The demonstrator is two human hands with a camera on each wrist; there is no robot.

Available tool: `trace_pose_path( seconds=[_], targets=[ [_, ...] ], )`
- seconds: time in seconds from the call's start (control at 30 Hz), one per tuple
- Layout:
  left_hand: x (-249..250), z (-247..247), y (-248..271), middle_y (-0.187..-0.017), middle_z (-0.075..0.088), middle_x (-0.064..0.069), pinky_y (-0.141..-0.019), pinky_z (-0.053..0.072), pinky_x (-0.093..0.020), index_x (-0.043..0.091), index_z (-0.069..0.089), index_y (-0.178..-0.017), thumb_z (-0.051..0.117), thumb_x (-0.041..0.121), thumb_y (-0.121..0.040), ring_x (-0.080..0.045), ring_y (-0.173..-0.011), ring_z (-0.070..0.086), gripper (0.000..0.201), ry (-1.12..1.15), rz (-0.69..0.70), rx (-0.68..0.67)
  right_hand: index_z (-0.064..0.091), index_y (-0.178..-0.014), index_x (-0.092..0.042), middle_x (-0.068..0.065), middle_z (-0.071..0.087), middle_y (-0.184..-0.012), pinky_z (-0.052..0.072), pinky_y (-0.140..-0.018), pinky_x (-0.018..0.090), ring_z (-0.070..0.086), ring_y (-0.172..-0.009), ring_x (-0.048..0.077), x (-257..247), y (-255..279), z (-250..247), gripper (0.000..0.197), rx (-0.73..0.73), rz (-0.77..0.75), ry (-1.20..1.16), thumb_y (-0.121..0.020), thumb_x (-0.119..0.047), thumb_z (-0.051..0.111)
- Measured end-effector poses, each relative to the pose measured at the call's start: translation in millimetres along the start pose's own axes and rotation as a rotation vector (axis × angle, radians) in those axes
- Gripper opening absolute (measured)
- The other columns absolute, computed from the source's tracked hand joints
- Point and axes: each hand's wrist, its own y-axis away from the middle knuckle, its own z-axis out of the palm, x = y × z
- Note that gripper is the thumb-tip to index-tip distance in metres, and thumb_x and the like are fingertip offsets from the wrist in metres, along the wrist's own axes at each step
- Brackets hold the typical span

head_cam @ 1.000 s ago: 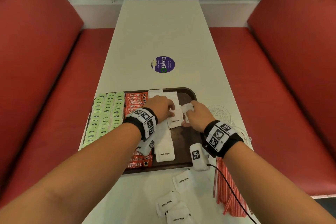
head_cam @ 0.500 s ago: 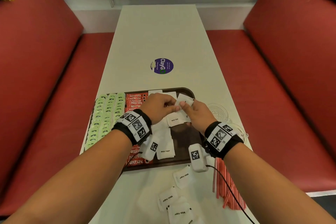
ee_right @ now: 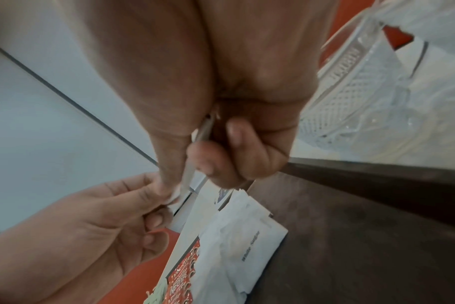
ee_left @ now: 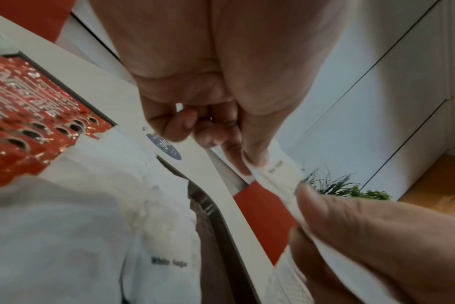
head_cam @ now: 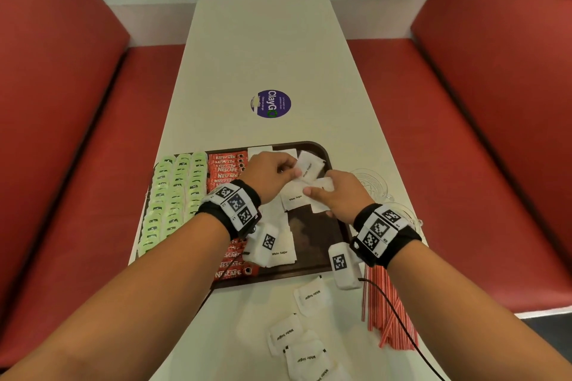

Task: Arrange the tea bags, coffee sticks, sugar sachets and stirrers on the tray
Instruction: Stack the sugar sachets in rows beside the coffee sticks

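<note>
A dark brown tray (head_cam: pixel 312 145) holds rows of green tea bags (head_cam: pixel 173 195), red coffee sticks (head_cam: pixel 226 164) and a column of white sugar sachets (head_cam: pixel 280 252). Over the tray's far part, my left hand (head_cam: pixel 295 172) pinches the corner of one sugar sachet (head_cam: pixel 311 164) between thumb and fingers. The same sachet (ee_left: pixel 275 170) shows edge-on in the left wrist view. My right hand (head_cam: pixel 309 192) grips a small stack of sachets (head_cam: pixel 323 185), also seen edge-on (ee_right: pixel 192 170) between thumb and fingers. Red stirrers (head_cam: pixel 387 312) lie on the table to the right of the tray.
Three loose sugar sachets (head_cam: pixel 309 294) (head_cam: pixel 284 331) (head_cam: pixel 306 359) lie on the white table (head_cam: pixel 263 49) in front of the tray. Clear glass dishes (head_cam: pixel 371 185) stand just right of the tray. Red benches (head_cam: pixel 464 164) flank the table. A purple sticker (head_cam: pixel 270 103) lies beyond the tray.
My left hand has left the sachets lying on the tray and now pinches a sachet at my right hand's stack. Both hands have come together above the tray.
</note>
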Motion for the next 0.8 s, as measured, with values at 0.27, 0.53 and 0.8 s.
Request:
trace_pose_path(
  seconds=[0.27,0.53,0.8],
  targets=[
    [-16.0,22.7,-8.8,-0.108,0.071,0.006,-0.086,0.052,-0.03,0.024,0.073,-0.111,0.067,0.039,-0.092,-0.015,-0.097,0.064,0.025,-0.488,-0.075,-0.321,0.061,-0.092,-0.004,0.012,0.068,-0.089,0.053,-0.076,0.038,0.066,-0.085,0.03,13.2,-3.3,3.0,0.02,0.015,0.037,0.243,-0.089,-0.024,0.064],
    [-15.0,37.4,-11.0,-0.1,0.062,0.005,-0.084,0.052,-0.036,0.03,0.063,-0.097,0.074,0.046,-0.082,-0.018,-0.094,0.059,0.025,-0.567,-0.066,-0.203,0.062,-0.114,-0.004,0.012,0.065,-0.111,0.049,-0.091,0.039,0.062,-0.105,0.03,3.4,1.9,15.3,0.03,-0.162,0.035,0.383,-0.093,-0.025,0.063],
    [-8.0,38.9,-6.5,-0.107,0.065,0.005,-0.09,0.05,-0.039,0.03,0.068,-0.109,0.068,0.049,-0.086,-0.02,-0.1,0.06,0.029,-0.686,-0.009,-0.287,0.061,-0.109,-0.003,0.005,0.061,-0.1,0.043,-0.078,0.033,0.056,-0.092,0.024,5.1,0.9,17.6,0.034,-0.123,0.036,0.387,-0.099,-0.035,0.056]
  ],
)
